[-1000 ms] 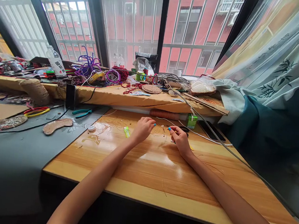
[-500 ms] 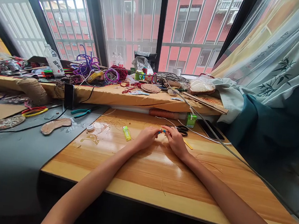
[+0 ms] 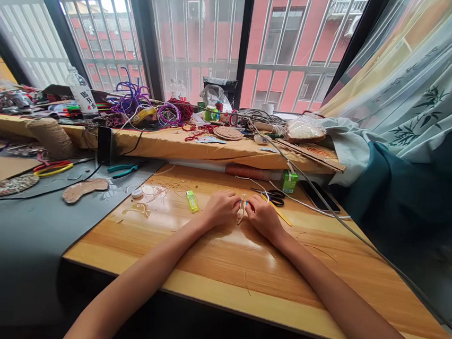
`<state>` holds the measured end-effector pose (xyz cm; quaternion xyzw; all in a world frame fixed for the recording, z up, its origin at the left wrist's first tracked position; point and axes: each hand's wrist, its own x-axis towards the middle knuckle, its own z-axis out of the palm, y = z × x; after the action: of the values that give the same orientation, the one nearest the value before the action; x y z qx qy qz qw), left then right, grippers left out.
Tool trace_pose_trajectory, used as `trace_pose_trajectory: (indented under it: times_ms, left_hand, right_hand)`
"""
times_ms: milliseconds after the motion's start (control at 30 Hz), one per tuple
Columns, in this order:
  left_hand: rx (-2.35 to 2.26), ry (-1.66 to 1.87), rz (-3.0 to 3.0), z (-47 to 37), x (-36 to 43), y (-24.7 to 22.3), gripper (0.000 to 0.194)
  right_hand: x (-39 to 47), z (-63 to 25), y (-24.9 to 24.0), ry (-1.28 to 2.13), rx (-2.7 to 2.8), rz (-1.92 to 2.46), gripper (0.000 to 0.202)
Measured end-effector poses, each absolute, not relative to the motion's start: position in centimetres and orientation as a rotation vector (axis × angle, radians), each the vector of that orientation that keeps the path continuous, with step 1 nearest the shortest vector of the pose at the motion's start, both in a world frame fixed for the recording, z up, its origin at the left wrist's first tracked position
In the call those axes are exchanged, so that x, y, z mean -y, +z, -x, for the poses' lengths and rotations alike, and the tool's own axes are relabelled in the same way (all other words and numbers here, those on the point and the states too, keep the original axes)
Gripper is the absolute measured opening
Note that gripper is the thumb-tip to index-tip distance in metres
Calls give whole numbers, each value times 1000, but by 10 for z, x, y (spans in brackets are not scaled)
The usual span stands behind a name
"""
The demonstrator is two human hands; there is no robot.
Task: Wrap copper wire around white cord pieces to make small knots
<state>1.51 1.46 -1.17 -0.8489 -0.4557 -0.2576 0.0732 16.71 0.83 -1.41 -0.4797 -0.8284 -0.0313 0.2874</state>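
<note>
My left hand [image 3: 224, 208] and my right hand [image 3: 262, 213] face each other just above the wooden table, fingers curled in. Between them a thin, pale, cord-like piece [image 3: 240, 216] hangs in a narrow loop, pinched from both sides. Small blue bits show at the fingertips; what they belong to is too small to tell. Left of my left hand lies a yellow-green lighter [image 3: 191, 201]. Beyond my right hand are black-handled scissors [image 3: 276, 197], and a flat yellow strip [image 3: 284, 216] lies close by.
Farther back stand a green drink carton [image 3: 289, 181] and a reddish spool of thread [image 3: 247, 171]. A dark phone [image 3: 319, 196] lies at the right. Teal pliers [image 3: 122, 169] are on the grey surface at left. A grey cable [image 3: 348, 227] crosses the table's right side. The raised shelf [image 3: 212, 151] is cluttered.
Both hands have turned and drawn slightly apart, their fingers curling further in. The pale cord-like piece now shows in the gap between them.
</note>
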Motion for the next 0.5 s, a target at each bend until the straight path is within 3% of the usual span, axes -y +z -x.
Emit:
trace_pose_trajectory:
  times_ms: [500]
  left_hand:
    - [1332, -832, 2543, -28, -20, -18, 26]
  right_hand:
    - [-20, -170, -22, -140, 2209, 1354, 22]
